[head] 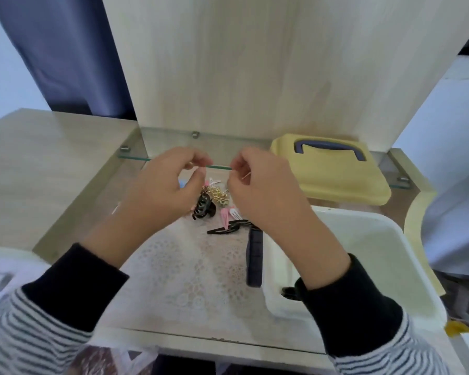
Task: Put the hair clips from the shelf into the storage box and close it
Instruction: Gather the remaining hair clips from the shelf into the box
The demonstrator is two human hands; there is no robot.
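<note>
Just beneath the hands [163,185] [263,193], hair clips [217,204].

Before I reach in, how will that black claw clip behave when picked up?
The black claw clip looks like openwork plastic, so it is probably stiff and light. It lies right beside the gold clip, so its teeth may snag and drag that along. Its curved body could rock on the lace-patterned surface.

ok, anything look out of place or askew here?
The yellow lid lies off the storage box, on the glass shelf, its front edge overhanging. The hair clips lie in a loose heap on the lace mat. Nothing looks damaged.
</note>
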